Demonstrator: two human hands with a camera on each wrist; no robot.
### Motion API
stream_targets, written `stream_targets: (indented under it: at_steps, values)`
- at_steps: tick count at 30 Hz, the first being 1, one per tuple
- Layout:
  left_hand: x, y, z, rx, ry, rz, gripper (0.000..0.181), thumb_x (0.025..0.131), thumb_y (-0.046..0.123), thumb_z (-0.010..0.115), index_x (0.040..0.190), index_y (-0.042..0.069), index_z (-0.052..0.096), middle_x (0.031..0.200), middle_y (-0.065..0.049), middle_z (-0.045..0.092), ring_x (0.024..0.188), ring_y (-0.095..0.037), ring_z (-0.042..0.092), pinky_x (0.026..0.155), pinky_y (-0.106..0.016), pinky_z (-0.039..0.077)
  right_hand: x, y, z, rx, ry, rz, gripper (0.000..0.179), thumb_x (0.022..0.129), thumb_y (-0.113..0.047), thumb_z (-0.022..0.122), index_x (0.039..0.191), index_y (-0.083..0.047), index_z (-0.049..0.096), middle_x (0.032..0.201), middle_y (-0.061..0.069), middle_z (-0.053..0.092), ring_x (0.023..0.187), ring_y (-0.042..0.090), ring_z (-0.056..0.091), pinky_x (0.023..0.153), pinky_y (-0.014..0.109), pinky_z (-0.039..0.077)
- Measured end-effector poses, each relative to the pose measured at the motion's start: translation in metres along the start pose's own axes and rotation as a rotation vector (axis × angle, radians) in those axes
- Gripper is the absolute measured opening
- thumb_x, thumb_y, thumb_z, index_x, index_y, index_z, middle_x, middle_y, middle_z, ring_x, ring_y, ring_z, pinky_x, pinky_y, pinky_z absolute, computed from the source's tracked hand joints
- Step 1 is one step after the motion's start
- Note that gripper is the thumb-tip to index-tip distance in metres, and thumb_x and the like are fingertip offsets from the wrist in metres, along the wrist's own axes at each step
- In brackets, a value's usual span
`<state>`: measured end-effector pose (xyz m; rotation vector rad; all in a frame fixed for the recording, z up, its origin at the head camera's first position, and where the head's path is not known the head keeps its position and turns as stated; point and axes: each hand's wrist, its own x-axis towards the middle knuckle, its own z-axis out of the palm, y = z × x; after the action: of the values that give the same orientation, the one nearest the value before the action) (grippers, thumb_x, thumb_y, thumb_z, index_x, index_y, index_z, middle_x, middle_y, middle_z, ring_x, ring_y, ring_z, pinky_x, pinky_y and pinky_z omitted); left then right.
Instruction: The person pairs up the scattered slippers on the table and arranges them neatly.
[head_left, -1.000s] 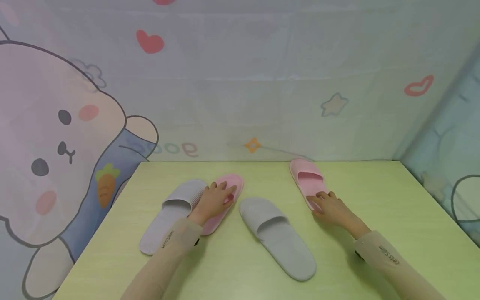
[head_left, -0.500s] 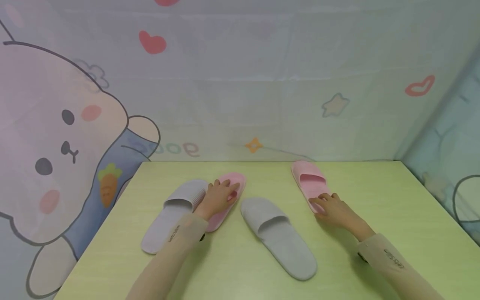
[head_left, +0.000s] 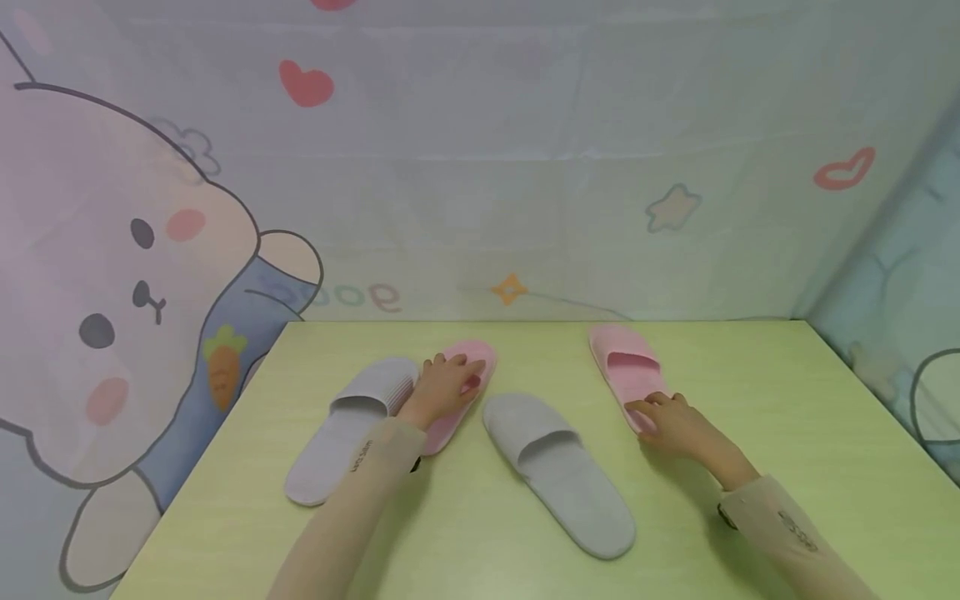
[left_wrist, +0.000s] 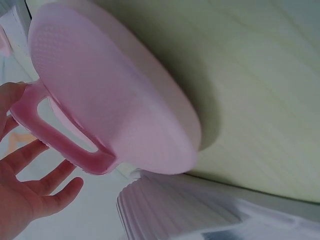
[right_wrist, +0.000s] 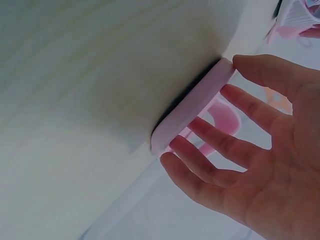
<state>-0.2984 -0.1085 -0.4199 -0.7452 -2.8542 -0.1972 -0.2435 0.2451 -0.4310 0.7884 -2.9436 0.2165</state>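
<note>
Two pink slippers lie on the table, both soles down. My left hand (head_left: 441, 392) is over the left pink slipper (head_left: 476, 350); in the left wrist view its thumb and fingers grip the slipper's strap (left_wrist: 60, 141). At the right pink slipper (head_left: 622, 340), my right hand (head_left: 681, 427) holds the heel end, the thumb on one edge and the fingertips along the heel rim (right_wrist: 197, 102). A pale lilac-grey slipper (head_left: 318, 467) with a ribbed strap lies beside the left pink one, partly hidden by my left sleeve. Between my arms lies a grey slipper (head_left: 581, 500), toe pointing away and left.
The light yellow-green table (head_left: 787, 400) ends at a back edge against a printed cloth backdrop (head_left: 480, 208). Another cloth side (head_left: 922, 292) rises at the right. The right pink slipper's toe is close to the back edge.
The left pink slipper has slid a little away and to the right under my left hand. My right hand has drawn the right pink slipper slightly nearer and to the right. Both grey slippers lie still.
</note>
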Motion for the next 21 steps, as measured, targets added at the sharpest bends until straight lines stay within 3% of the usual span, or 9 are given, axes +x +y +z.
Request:
stream_targets:
  at_steps: [12, 21]
  values:
    - [0.009, 0.001, 0.003, -0.022, -0.001, -0.013, 0.029, 0.086, 0.023, 0.055, 0.115, 0.017, 0.054, 0.098, -0.012, 0.058, 0.084, -0.036, 0.05, 0.083, -0.06, 0.038, -0.008, -0.006, 0.0, -0.005, 0.005, 0.026, 0.037, 0.074, -0.01, 0.065, 0.109, -0.002, 0.058, 0.098, 0.022, 0.059, 0.085, 0.035, 0.054, 0.07, 0.048, 0.044]
    - [0.016, 0.001, 0.008, -0.003, 0.006, -0.027, 0.028, 0.086, 0.024, 0.055, 0.113, 0.017, 0.055, 0.097, -0.012, 0.06, 0.086, -0.038, 0.052, 0.082, -0.06, 0.039, -0.012, -0.009, -0.001, 0.018, 0.005, 0.064, 0.036, 0.074, -0.01, 0.064, 0.109, -0.003, 0.058, 0.098, 0.022, 0.058, 0.078, 0.036, 0.053, 0.063, 0.047, 0.046]
